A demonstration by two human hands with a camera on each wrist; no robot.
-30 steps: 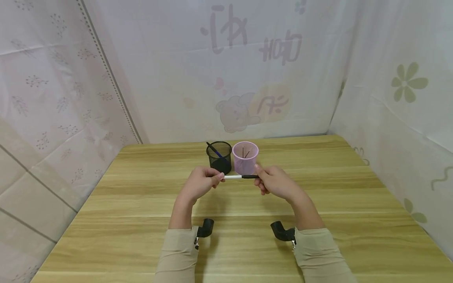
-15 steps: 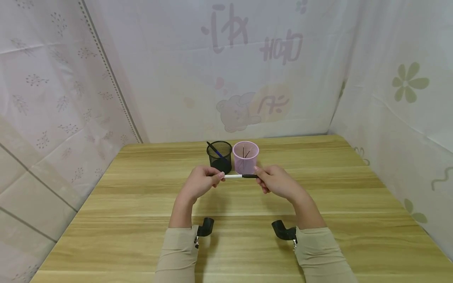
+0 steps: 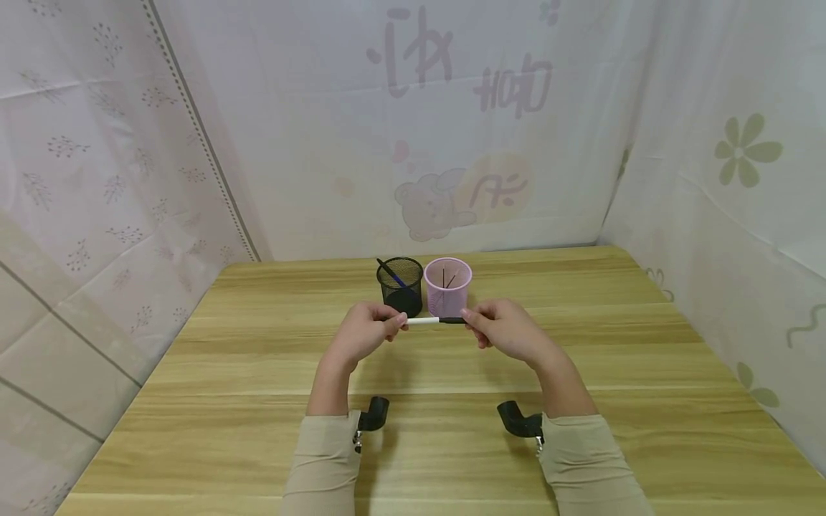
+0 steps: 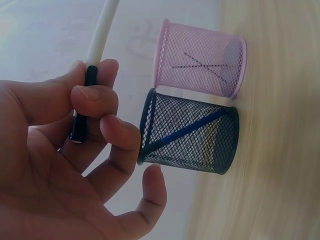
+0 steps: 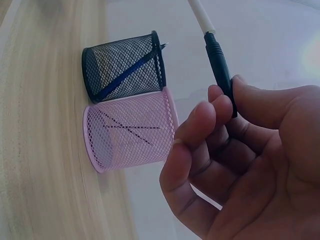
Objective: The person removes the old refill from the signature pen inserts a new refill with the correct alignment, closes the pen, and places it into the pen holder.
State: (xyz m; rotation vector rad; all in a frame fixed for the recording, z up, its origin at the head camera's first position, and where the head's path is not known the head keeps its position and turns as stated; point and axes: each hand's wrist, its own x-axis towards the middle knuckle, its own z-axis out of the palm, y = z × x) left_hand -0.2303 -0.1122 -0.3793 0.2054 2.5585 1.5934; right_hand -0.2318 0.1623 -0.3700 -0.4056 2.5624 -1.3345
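Observation:
A slim marker (image 3: 423,320) with a white barrel and black ends is held level between both hands, in front of two mesh pen cups. My left hand (image 3: 366,330) pinches its black tail end between thumb and fingers, the other fingers loosely curled in the left wrist view. At the ribbed black cap (image 5: 218,62), my right hand (image 3: 510,331) grips with thumb and fingertips. Just behind stand the black mesh cup (image 3: 401,299), holding a blue pen (image 4: 192,127) that leans inside, and the pink mesh cup (image 3: 447,301) with two thin dark sticks (image 4: 185,66) crossing in it.
The cups stand side by side near the back of a wood-grain table (image 3: 258,344). Patterned cloth (image 3: 310,143) hangs behind and along both sides. A black wrist mount (image 3: 376,414) sits on the left sleeve, another mount (image 3: 518,420) on the right.
Both hands and the marker have shifted very slightly left in the last half second. The right thumb and fingertips sit a little farther in along the cap. The cups have not moved.

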